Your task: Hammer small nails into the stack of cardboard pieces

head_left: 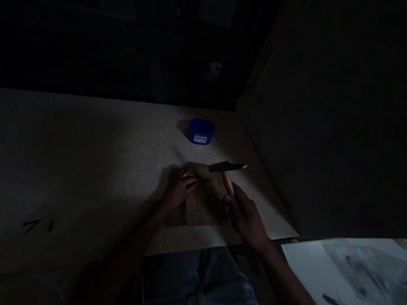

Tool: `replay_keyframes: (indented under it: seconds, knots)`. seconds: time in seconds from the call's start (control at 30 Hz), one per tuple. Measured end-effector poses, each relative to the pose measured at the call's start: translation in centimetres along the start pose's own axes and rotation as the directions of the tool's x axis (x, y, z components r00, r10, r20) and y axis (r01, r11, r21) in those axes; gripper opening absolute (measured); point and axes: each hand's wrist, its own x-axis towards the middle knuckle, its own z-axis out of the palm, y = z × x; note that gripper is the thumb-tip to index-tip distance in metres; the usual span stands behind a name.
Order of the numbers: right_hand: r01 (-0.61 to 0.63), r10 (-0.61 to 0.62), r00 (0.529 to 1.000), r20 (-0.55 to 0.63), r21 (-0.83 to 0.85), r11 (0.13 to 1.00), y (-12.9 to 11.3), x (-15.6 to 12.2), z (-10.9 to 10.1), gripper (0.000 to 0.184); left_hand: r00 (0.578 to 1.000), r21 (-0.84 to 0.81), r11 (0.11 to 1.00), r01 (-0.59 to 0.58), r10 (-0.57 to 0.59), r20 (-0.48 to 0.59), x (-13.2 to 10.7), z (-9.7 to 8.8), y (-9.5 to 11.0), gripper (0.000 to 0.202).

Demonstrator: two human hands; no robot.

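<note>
A small wooden board (200, 203) lies on the pale table (86, 154) in front of me. My left hand (179, 188) rests on the board's left part, fingers pinched on a thin dark nail-like pin (196, 183) that lies over the wood. My right hand (243, 214) is closed round the wooden handle of a hammer (227, 168). The hammer's dark metal head hangs just above the board's far edge, to the right of the pin. The scene is very dim.
A blue tub with a label (201, 131) stands farther back on the table. Dark marks (36, 226) sit near the left front edge. A large upright panel (329, 132) walls off the right side. A white sheet (351, 276) lies at lower right.
</note>
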Motion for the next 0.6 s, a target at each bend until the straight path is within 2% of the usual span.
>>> replay_keyframes:
  seconds: [0.13, 0.3, 0.5, 0.6]
  knots:
    - [0.008, -0.007, 0.999, 0.040, -0.032, 0.999, 0.0, 0.4, 0.8, 0.046, 1.000, -0.003, 1.000, 0.001, -0.001, 0.005, 0.0, 0.0, 0.0, 0.015]
    - [-0.082, 0.101, 0.977, 0.187, -0.108, 0.991, 0.5, 1.3, 1.7, 0.041, 0.999, 0.012, 0.999, -0.035, 0.035, -0.009, 0.1, -0.1, 0.3, 0.013]
    - [-0.080, 0.088, 0.990, 0.107, -0.071, 0.994, 0.2, 1.2, 1.2, 0.044, 0.999, -0.032, 0.999, -0.025, 0.023, -0.039, 0.1, 0.1, 0.2, 0.009]
    - [-0.094, 0.113, 0.978, 0.177, -0.114, 0.989, 0.4, 1.3, 1.4, 0.044, 0.999, -0.066, 0.997, -0.028, 0.026, -0.031, 0.0, 0.3, 0.0, 0.010]
